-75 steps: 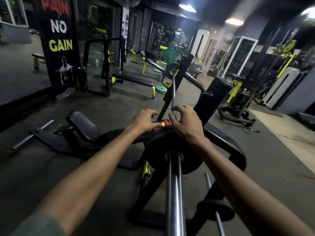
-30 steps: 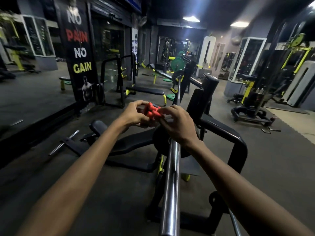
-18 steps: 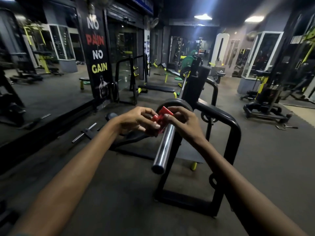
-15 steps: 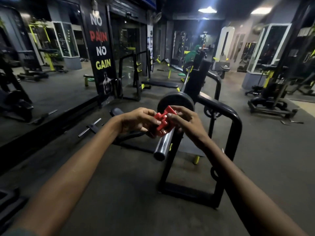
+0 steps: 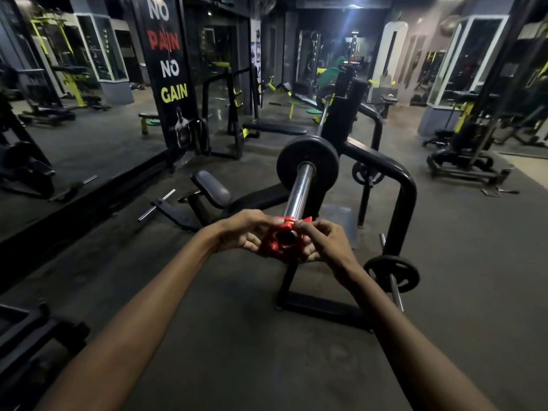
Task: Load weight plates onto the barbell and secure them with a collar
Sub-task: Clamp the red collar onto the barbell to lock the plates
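A single head-worn wide-angle view looks forward and down along the barbell sleeve (image 5: 299, 188) from just off its near end, both forearms reaching in from the bottom edge; the hands sit close at centre, while the floor (image 5: 237, 336) and the distant machines curve away toward the frame edges

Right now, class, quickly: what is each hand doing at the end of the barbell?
Left hand: closed on the red plastic barbell collar, gripping its left side.
Right hand: closed on the same collar, gripping its right side.
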